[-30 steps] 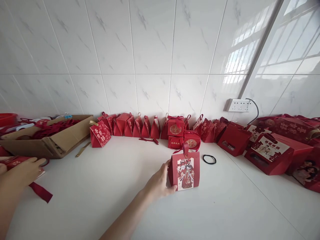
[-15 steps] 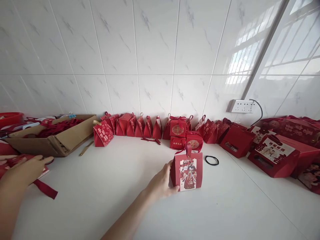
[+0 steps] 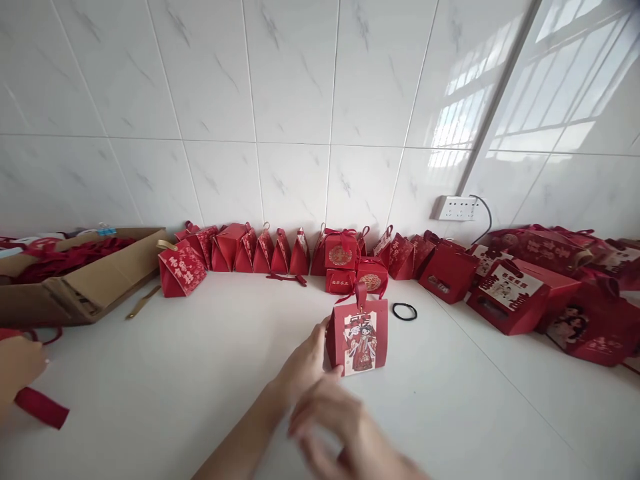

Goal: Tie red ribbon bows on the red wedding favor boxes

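Note:
A red gift box [image 3: 361,339] with a printed figure on its front and a ribbon loop on top stands upright on the white table. My left hand [image 3: 305,357] grips it at its left side, thumb low at the front edge and the other fingers behind. In front of the box, my right hand [image 3: 333,420] is smeared by motion, partly across my left wrist. Its fingers are bent, but whether they hold anything does not show.
Several red gift boxes [image 3: 280,253] line the tiled wall. A cardboard box [image 3: 115,287] of dark red ribbons stands left, beside another person's hand [image 3: 20,367] and a ribbon strip [image 3: 43,408]. A black band [image 3: 404,311] lies right; larger red boxes [image 3: 510,297] stand beyond, below a power strip [image 3: 456,208].
My right hand has come in from below, close to my left hand. The view has turned slightly right. My left hand still holds the gift box.

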The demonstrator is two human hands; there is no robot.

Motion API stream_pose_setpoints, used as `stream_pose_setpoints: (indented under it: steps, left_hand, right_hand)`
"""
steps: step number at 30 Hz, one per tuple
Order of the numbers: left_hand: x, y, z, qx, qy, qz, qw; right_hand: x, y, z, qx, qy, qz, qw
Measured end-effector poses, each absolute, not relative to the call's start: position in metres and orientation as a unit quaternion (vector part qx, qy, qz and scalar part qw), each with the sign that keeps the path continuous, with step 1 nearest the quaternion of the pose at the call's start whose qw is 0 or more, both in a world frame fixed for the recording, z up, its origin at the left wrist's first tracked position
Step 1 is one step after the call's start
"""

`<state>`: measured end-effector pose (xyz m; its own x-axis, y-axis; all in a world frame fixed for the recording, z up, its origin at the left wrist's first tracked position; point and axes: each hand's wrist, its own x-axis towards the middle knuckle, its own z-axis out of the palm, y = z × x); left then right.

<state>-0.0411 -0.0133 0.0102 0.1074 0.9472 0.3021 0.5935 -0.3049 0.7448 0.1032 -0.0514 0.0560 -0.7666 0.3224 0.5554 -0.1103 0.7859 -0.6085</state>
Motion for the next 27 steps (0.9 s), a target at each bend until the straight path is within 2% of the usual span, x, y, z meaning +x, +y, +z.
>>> stream_pose_setpoints:
  steps: [1,4,6,9,13,16,23,27]
  left_hand:
    - [-0.041,-0.013,0.010,0.706,0.542,0.391,0.232]
    - [-0.041,-0.012,0.010,0.705,0.542,0.390,0.239]
    - [-0.042,-0.011,0.010,0.709,0.540,0.386,0.240]
    - [-0.043,-0.012,0.012,0.714,0.531,0.377,0.258]
    - [-0.047,-0.015,0.017,0.718,0.504,0.380,0.294]
    - [-0.047,-0.017,0.024,0.720,0.488,0.389,0.305]
    - [-0.021,-0.010,0.050,0.652,0.495,0.542,0.188]
    - [-0.008,-0.001,0.066,0.678,0.479,0.537,0.150]
  right_hand:
    - [0.111,-0.031,0.058,-0.098,-0.867,0.302,0.383]
    - [0.130,0.029,0.060,-0.194,-0.815,0.107,0.536]
    - [0.136,0.058,0.055,-0.242,-0.787,0.020,0.567]
    - [0.140,0.079,0.045,-0.266,-0.789,-0.009,0.553]
    - [0.144,0.073,0.039,-0.239,-0.820,0.031,0.519]
    - [0.147,0.062,0.041,-0.221,-0.812,0.032,0.538]
    - [0.147,0.049,0.045,-0.215,-0.805,-0.060,0.549]
    - [0.149,0.048,0.047,-0.209,-0.811,-0.068,0.542]
